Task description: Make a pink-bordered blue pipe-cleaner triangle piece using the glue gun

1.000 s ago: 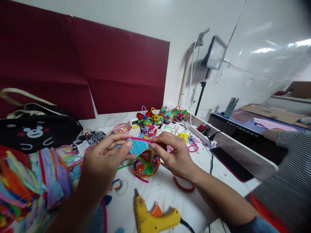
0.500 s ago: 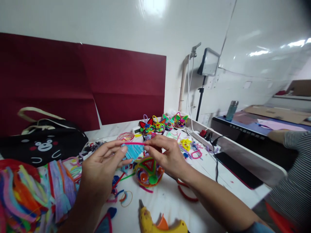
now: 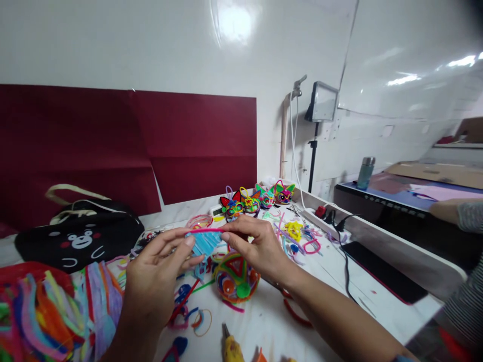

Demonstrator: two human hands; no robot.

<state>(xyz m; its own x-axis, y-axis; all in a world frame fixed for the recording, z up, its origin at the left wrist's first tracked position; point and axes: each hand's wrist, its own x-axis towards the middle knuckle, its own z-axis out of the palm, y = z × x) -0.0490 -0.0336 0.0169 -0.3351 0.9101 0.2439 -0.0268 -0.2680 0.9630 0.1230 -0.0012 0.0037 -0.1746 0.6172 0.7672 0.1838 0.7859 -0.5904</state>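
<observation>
Between my two hands is a light blue triangular piece (image 3: 206, 244) made of strips, with a pink fuzzy stem (image 3: 206, 231) along its top edge. My left hand (image 3: 162, 274) pinches the piece and the stem's left end between thumb and fingers. The stem's right end is pinched by my right hand (image 3: 260, 246), thumb below and fingers above. Under the hands, a round colourful ornament (image 3: 237, 276) with orange and green discs rests on the table. Farther back stand several finished cat-like heads (image 3: 251, 201) with loops on top.
A yellow glue gun (image 3: 233, 349) lies at the near edge. Colourful stems (image 3: 41, 317) fill the left front beside a black bag (image 3: 81, 236). Right of the hands are scattered stems, a power strip (image 3: 334, 223) and a black phone-like slab (image 3: 385, 271). A person's striped sleeve (image 3: 468, 296) shows far right.
The view has tilted up slightly, so the table's things sit lower and the glue gun is partly cut off. Both hands keep their hold on the blue piece and pink stem.
</observation>
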